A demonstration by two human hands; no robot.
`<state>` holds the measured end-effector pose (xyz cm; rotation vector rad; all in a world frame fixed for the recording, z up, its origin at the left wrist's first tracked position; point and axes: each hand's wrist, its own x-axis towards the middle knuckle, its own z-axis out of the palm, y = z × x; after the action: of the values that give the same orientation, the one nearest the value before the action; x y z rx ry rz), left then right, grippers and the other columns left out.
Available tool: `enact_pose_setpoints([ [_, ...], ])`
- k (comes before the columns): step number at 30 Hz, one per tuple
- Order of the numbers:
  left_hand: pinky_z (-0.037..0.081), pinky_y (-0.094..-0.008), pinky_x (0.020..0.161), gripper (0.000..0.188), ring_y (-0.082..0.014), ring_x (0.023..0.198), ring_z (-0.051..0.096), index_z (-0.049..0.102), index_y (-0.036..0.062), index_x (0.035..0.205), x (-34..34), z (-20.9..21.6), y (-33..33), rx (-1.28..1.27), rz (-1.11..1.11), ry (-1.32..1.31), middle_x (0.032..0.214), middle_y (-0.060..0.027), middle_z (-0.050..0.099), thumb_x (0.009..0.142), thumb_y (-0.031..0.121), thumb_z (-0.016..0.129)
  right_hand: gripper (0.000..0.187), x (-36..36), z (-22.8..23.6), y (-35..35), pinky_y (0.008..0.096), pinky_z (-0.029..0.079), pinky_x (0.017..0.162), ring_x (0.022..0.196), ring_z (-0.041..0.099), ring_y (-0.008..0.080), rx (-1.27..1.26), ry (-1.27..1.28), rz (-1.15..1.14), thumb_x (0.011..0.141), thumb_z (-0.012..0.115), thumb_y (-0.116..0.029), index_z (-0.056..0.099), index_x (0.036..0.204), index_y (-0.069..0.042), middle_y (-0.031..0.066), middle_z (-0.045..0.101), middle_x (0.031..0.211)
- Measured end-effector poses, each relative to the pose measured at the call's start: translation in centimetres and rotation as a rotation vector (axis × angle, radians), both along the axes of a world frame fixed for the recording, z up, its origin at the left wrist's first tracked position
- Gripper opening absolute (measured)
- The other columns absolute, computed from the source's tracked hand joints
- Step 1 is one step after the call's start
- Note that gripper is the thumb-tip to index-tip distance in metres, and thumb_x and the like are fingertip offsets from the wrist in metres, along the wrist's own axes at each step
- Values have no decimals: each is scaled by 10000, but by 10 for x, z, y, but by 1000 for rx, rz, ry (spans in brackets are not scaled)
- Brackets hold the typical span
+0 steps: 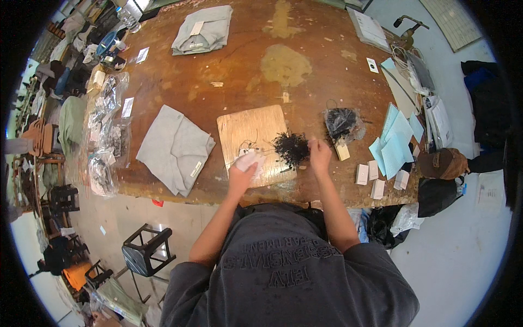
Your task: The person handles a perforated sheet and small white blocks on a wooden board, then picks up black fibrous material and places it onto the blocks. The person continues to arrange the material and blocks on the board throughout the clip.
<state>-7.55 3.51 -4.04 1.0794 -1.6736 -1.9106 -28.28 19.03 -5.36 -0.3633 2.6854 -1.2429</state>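
Observation:
My left hand [243,175] is closed round several small white hang tags [249,160], over a pale wooden board [234,125] on the table. Thin dark cords trail from the tags. At the board's right edge lies a tangled bunch of black tag strings [291,148]. My right hand [320,156] is at the right side of that bunch, with thumb and fingers pinched together. What sits between those fingertips is too small to make out. Left of the board rests a folded grey garment [174,150] with a pale label.
A stack of folded grey garments [202,30] lies at the far side of the brown table [234,92]. On the right are a black bundle in clear plastic [343,122], small white card stacks [362,174], blue papers [393,139] and a brown cap [444,163]. Plastic bags [109,125] line the left edge.

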Motion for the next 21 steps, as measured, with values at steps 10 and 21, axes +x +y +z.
enact_pose_setpoints([
  [10, 513, -308, 764, 242, -185, 861, 638, 567, -32, 1091, 21, -29, -26, 404, 497, 151, 984, -98, 638, 886, 92, 598, 127, -41, -43, 37, 371, 484, 735, 803, 601, 311, 96, 48, 278, 849, 598, -138, 645, 822, -24, 125, 592, 780],
  [21, 498, -310, 869, 375, -178, 1013, 613, 547, -22, 1188, 4, 34, -12, 361, 130, 153, 1118, -93, 628, 845, 47, 683, 168, -22, 70, 20, 353, 503, 787, 794, 600, 180, -1005, -635, 36, 876, 525, -73, 544, 712, -36, 100, 610, 783],
])
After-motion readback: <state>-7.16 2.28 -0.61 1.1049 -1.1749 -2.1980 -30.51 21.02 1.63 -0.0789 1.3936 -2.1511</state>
